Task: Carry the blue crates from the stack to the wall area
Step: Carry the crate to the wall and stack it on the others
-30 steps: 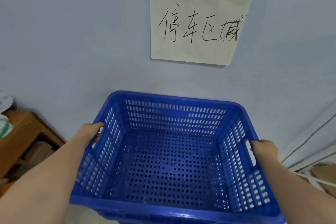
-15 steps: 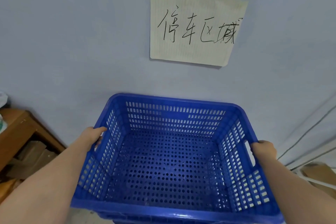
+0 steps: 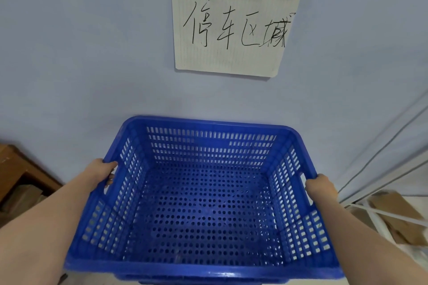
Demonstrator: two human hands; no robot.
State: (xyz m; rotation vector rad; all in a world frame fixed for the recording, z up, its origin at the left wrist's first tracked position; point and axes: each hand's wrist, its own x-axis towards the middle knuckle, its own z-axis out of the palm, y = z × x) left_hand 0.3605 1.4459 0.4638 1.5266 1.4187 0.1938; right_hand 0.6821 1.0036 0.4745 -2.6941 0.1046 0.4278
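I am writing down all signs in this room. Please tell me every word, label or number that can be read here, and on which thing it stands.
"停车区域": handwritten in black on the lined paper sheet stuck to the wall, above the blue crate.
No other text: no readable label, brand or number shows on the crate or anything else in view.

Both arms reach forward, left hand (image 3: pixel 101 172) and right hand (image 3: pixel 320 186) gripping.
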